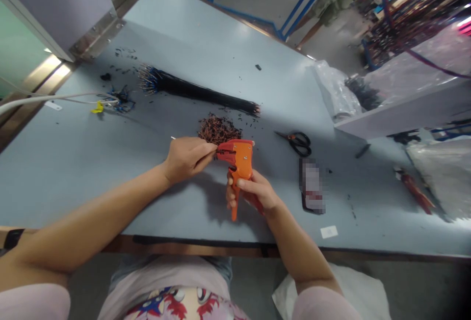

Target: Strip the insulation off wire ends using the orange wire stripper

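Observation:
My right hand is closed round the handles of an orange wire stripper, held upright above the table. My left hand pinches a thin wire and holds its end at the stripper's jaws; the wire's other tip pokes out behind the hand. Just beyond the tool lies a small heap of stripped brown wire bits. Farther back, a long bundle of black wires lies across the blue-grey table.
Black scissors lie to the right of the tool, with a blurred flat object nearer me. A red-handled tool, plastic bags and a white tray sit at the right. A white cable and yellow clip lie at the left.

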`<state>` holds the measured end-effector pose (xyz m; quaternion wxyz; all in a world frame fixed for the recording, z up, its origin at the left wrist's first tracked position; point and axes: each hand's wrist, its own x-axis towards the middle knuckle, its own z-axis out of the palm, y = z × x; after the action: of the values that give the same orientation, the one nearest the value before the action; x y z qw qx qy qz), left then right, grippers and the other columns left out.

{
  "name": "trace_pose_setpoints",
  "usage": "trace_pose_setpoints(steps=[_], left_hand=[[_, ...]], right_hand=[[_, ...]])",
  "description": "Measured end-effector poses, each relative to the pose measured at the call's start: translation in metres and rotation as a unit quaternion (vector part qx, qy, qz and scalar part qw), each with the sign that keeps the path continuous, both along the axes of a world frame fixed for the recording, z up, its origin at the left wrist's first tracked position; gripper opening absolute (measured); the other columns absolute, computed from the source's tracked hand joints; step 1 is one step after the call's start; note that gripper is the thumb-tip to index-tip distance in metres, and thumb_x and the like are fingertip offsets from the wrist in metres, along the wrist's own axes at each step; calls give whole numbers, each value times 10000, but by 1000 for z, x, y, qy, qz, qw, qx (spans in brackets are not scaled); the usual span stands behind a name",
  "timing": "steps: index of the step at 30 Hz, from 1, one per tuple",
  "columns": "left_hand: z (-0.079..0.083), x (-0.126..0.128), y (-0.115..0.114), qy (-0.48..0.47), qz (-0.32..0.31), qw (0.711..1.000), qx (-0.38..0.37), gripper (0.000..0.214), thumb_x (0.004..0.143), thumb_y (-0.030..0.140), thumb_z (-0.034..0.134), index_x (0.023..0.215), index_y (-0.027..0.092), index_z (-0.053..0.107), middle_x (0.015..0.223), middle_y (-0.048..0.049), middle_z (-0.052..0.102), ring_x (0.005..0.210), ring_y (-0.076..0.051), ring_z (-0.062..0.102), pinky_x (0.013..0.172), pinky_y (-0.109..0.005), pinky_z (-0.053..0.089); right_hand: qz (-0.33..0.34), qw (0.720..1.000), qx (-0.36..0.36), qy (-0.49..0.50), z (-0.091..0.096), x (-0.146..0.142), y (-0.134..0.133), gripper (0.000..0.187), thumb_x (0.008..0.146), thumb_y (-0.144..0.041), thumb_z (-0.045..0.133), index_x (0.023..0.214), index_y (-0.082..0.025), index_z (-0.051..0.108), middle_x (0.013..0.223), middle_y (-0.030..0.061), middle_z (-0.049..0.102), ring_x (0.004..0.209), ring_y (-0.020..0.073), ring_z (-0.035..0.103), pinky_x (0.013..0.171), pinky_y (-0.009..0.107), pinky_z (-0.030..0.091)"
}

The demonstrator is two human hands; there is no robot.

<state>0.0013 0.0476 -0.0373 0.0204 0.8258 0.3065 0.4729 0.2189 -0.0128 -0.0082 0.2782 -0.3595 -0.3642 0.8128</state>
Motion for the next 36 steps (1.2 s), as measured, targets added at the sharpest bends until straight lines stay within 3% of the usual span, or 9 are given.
trace_pose_setpoints(steps=[10, 22, 31, 36], left_hand=[[2, 0, -2, 5, 24, 997, 76, 96, 813, 159, 597, 903, 186, 577, 629, 28, 632, 559, -93, 551, 555, -231, 373], [0, -1, -1, 5, 17, 997, 71, 92, 812, 164, 590, 898, 189, 570, 638, 28, 633, 562, -95, 554, 556, -229, 381], [8, 3, -6, 24, 50, 996, 75, 31, 822, 187, 575, 852, 187, 577, 591, 39, 613, 517, -86, 524, 527, -225, 358], [11, 3, -8, 17, 44, 996, 69, 21, 831, 188, 569, 839, 180, 586, 567, 44, 600, 492, -78, 510, 514, -225, 346]], right_hand=[[0, 1000, 6, 11, 0, -1, -2, 270, 802, -367, 671, 876, -130, 566, 651, 30, 632, 554, 171, 628, 573, 365, 557], [1, 1000, 11, -6, 2, -3, -3, 281, 806, -388, 668, 843, -144, 532, 609, -9, 573, 508, 133, 579, 539, 325, 549], [1, 994, 94, -59, 3, -7, -6, 312, 846, -420, 600, 704, -160, 502, 540, -13, 540, 441, 120, 531, 474, 291, 521], [-9, 992, 104, -69, 8, -8, -10, 327, 848, -422, 594, 670, -164, 501, 499, -21, 505, 414, 114, 501, 420, 261, 468]])
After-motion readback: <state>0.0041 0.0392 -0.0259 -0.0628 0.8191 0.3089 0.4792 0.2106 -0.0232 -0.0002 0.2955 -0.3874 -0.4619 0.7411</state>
